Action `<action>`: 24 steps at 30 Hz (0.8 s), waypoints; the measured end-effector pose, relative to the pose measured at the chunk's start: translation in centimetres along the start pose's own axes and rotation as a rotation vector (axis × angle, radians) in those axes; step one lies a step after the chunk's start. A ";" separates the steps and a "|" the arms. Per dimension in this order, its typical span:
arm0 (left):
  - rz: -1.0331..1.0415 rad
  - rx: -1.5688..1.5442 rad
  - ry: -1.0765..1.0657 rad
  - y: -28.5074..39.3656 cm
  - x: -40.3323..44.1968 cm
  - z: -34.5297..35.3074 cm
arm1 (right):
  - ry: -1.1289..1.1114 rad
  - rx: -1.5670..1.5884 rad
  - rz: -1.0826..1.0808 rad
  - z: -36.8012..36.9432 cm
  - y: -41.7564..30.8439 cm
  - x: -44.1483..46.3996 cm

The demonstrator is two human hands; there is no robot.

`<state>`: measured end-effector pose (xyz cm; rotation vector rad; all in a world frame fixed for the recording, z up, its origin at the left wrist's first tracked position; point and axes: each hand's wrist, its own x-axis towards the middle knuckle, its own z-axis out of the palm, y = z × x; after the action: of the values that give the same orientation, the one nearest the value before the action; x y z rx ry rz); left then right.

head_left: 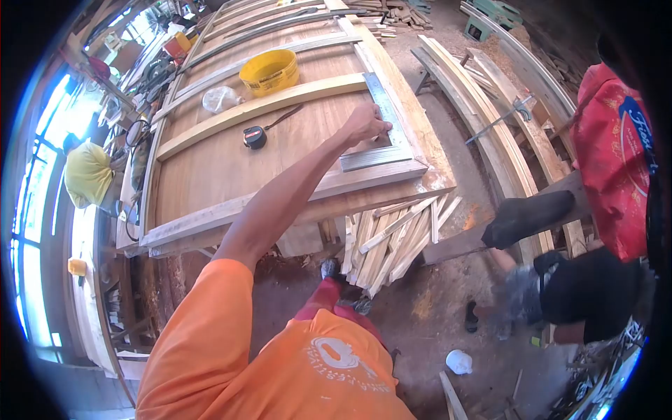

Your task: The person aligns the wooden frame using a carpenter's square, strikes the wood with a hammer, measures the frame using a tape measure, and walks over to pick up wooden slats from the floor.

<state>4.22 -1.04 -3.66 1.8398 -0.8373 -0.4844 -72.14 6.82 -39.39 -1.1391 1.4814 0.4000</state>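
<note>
My left hand (pixel 367 124) reaches across the near right corner of a wooden panel frame (pixel 238 208). Its fingers are curled at the blade of a metal carpenter's square (pixel 382 99), whose thick stock (pixel 371 158) lies along the frame's near rail. Whether a small marking tool is also in the fingers cannot be seen. My right hand is out of view. On the panel, left of my forearm, rests a black tape measure (pixel 255 137). A yellow plastic tub (pixel 270 71) and a clear plastic bag (pixel 221 100) sit farther back.
Cut wood strips (pixel 385 241) are heaped below the near corner. Long boards (pixel 490 119) with a bar clamp (pixel 500 120) stand to the right. A red bag (pixel 612 154) hangs at far right. A person in yellow (pixel 88 173) is at left, another in dark clothes (pixel 588 294) at lower right.
</note>
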 end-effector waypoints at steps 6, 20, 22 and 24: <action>0.004 -0.081 -0.157 0.0 -1.0 -1.7 | 0.041 -0.132 -0.040 -0.8 0.7 -0.3; 0.197 -0.012 -0.315 -1.3 -1.7 -4.3 | 0.260 0.130 -0.387 7.0 -20.7 -16.3; 0.078 -0.169 -0.363 -3.0 -0.2 -4.9 | 0.273 0.192 -0.422 9.6 -24.9 -19.0; 0.137 -0.122 -0.377 -3.4 1.5 -6.5 | 0.302 0.240 -0.445 11.9 -27.0 -20.2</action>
<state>10.61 2.78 -4.07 1.5890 -1.1508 -0.7912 -46.28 11.96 -15.23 -1.3283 1.4302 -0.2607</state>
